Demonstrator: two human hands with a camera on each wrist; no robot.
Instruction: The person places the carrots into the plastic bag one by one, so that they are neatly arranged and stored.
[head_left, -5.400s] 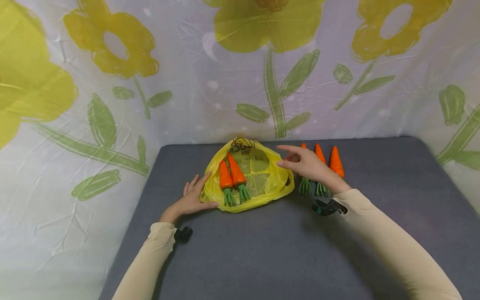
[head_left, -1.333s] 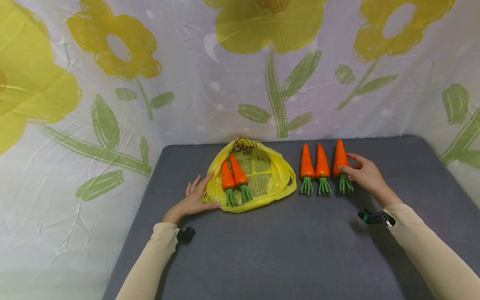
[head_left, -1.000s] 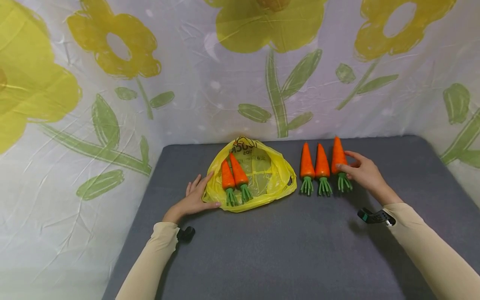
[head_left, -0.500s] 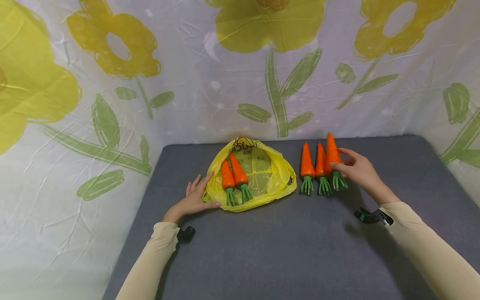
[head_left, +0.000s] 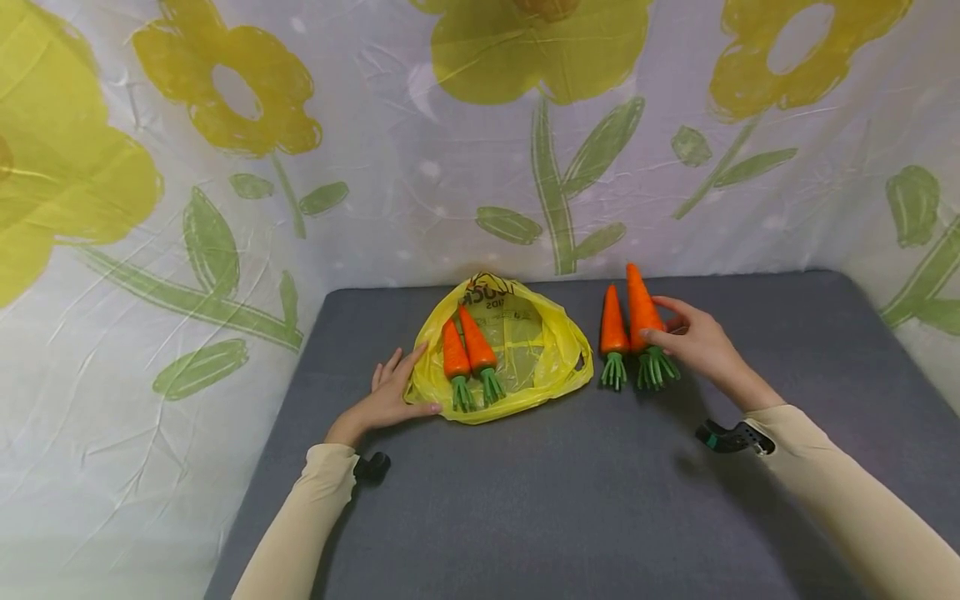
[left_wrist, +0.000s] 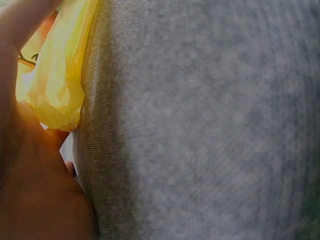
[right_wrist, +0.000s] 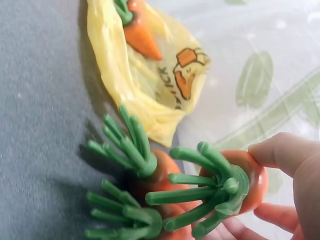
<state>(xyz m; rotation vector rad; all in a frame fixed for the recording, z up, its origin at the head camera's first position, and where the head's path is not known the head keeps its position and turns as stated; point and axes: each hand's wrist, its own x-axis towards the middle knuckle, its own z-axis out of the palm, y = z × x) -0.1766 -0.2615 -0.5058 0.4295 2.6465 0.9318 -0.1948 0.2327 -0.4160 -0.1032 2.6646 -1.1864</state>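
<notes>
My right hand [head_left: 693,340] grips an orange toy carrot [head_left: 642,310] by its thick end, thumb on one side and fingers on the other. Green stems hang toward me, and the carrot is raised above the table. Beneath it, a second carrot is hidden in the head view, but its leafy top [right_wrist: 122,217] shows in the right wrist view. Another carrot [head_left: 613,325] lies just left. My left hand [head_left: 386,402] rests against the left edge of a yellow plastic bag [head_left: 558,358], fingers spread. Two carrots [head_left: 474,340] lie in the bag's open mouth.
A dark grey table [head_left: 525,508] lies under everything. Behind it hangs a pale cloth [head_left: 390,192] printed with yellow flowers. The bag's right corner sits a short way left of the loose carrots.
My right hand has lifted the rightmost carrot and carried it left, so it now covers the middle one. Earlier that hand was near the bag's right side. My left hand stays put.
</notes>
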